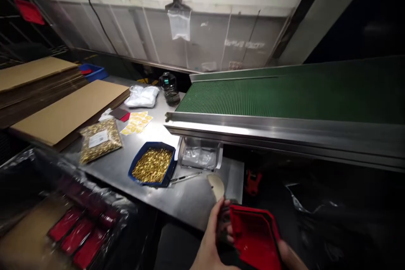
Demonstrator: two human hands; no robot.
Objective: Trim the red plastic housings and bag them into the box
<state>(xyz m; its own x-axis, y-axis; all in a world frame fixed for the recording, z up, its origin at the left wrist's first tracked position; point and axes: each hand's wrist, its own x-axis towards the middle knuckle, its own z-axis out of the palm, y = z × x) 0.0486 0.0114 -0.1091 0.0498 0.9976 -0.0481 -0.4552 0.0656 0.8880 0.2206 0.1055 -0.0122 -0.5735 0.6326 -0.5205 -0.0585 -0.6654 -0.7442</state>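
At the lower right I hold a red plastic housing, hollow like an open shell with a dark rim. My left hand is closed on its left side, the fingers partly hidden behind it. My right hand grips the right edge and is largely cut off by the frame. Just above my left fingertips shows a cream, curved piece with a dark spot; whether I touch it I cannot tell. Nearby on the metal table are a slim pen-like tool and a blue bin of small brass-coloured parts.
A green conveyor with a metal rail runs right. Below its end sits a clear bin. Left are a bag of brass-coloured parts, yellow stickers, cardboard sheets, and a plastic-lined box with red pieces.
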